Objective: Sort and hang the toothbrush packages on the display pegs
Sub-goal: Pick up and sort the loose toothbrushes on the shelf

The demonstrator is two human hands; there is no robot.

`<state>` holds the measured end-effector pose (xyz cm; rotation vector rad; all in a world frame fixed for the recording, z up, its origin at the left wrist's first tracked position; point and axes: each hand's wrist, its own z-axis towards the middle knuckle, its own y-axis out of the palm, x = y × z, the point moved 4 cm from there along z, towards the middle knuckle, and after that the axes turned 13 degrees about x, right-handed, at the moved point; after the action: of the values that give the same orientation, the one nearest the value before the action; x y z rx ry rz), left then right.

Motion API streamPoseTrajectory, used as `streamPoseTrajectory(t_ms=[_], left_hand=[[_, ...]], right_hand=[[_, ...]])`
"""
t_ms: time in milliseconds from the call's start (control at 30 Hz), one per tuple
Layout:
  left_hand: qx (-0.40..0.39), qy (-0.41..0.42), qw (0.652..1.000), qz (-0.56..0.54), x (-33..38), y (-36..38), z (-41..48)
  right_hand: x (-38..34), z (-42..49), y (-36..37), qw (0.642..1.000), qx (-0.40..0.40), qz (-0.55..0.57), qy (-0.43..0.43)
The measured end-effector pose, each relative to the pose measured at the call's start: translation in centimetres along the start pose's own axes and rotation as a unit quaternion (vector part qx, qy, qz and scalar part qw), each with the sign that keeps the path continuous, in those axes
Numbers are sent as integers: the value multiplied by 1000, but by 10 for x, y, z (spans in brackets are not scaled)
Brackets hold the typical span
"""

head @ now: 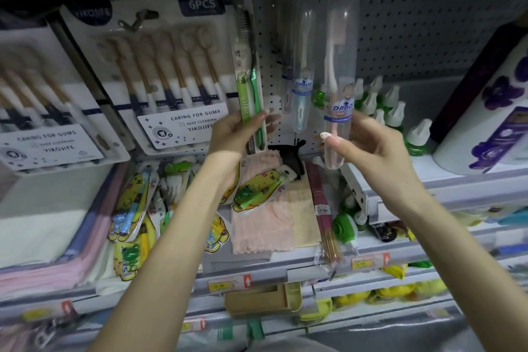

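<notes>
Head view: just left of the left hand [234, 137] hangs a six-piece toothbrush pack [171, 71]. That hand pinches the lower part of a green toothbrush package [248, 80], which rises upright above it. Between the hands hangs a blue toothbrush tube [303, 86]. The right hand [371, 148] grips the lower end of an upright pink toothbrush tube [340, 66]. Green-and-white bottles [394, 111] stand just beyond.
</notes>
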<state>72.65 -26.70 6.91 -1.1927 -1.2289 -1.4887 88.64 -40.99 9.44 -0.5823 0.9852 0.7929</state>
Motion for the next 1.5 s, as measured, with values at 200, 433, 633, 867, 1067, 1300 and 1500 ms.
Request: streamPoseTrajectory(t_ms=[200,433,633,867,1067,1300,1500], left_hand=[[37,-74,995,-51,-18,-10,-17],[66,-81,993,-50,-24,4,-7],[74,-80,992,-71,-30,11,3],[70,-91,990,-80,-30,16,6],[51,-106,988,-101,-36,6,0],[53,-127,987,-81,-46,-10,-11],[60,-141,987,-50,-48,-34,-23]], right_hand=[[-5,-4,7,1000,8,-12,-1],[-10,-9,12,1000,6,-25,7],[-10,-14,6,999,15,-43,17],[-2,-8,6,998,9,-57,37],[6,1,12,996,15,-59,59],[21,18,23,992,39,-29,116],[39,36,40,989,24,-20,145]])
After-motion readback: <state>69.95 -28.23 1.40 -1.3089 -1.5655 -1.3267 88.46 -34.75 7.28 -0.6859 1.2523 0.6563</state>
